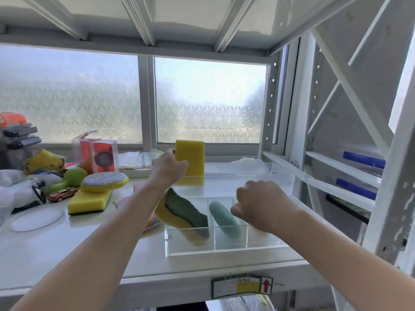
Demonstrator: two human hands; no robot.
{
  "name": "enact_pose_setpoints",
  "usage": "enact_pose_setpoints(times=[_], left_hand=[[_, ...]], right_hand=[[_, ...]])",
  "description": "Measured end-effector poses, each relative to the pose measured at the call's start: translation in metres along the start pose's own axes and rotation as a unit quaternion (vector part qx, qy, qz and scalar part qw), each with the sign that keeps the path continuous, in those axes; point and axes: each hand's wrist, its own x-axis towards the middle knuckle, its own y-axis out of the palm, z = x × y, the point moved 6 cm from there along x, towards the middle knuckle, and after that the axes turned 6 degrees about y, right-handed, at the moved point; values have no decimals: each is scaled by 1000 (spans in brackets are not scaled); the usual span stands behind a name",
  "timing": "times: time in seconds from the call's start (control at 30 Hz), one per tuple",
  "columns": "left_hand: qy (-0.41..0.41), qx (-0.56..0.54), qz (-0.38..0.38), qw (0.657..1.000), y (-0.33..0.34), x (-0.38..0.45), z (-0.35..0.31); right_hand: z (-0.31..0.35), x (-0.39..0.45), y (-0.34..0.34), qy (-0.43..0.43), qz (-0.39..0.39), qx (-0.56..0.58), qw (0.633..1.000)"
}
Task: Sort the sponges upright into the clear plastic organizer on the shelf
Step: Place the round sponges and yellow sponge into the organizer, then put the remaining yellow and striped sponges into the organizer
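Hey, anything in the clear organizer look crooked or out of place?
Yes. The yellow-and-green sponge in the clear organizer leans steeply over its left wall instead of standing upright. The teal sponge beside it is tilted too.

Five sponges around the clear organizer: two inside — a yellow-green sponge and a teal sponge — one upright yellow sponge behind it, two stacked sponges left of it.

The tall sponge is yellow. The wavy sponge is yellow and green. The round sponge is teal.
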Motion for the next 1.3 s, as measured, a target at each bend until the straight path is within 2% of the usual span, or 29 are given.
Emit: enact_pose_setpoints(times=[0.23, 0.47, 0.6, 0.77, 0.93, 1.0, 1.1, 1.2, 1.3], left_hand=[[6, 107, -15, 994, 2, -3, -4], [1, 56, -19, 998, -9, -5, 4], [-4, 49, -39, 998, -30, -9, 17], [-18, 71, -48, 996, -74, -17, 54], [-23, 147, -37, 988, -113, -25, 97], [-14, 158, -11, 987, -117, -24, 112], [-21, 161, 36, 986, -114, -18, 131], [-20, 229, 65, 971, -104, -5, 151], [-21, 265, 86, 960, -95, 6, 163]], right_hand=[[0, 0, 2, -5, -1, -13, 1000], [-2, -3, -2, 16, -2, 14, 1000], [9, 0, -22, 12, -46, 27, 998], [66, 5, -67, -50, -141, 98, 984], [154, 5, -100, -150, -184, 182, 954], [190, 9, -97, -173, -158, 184, 954], [232, 27, -71, -157, -41, 149, 975], [245, 54, -32, -75, 85, 113, 987], [238, 73, -2, 12, 154, 111, 982]])
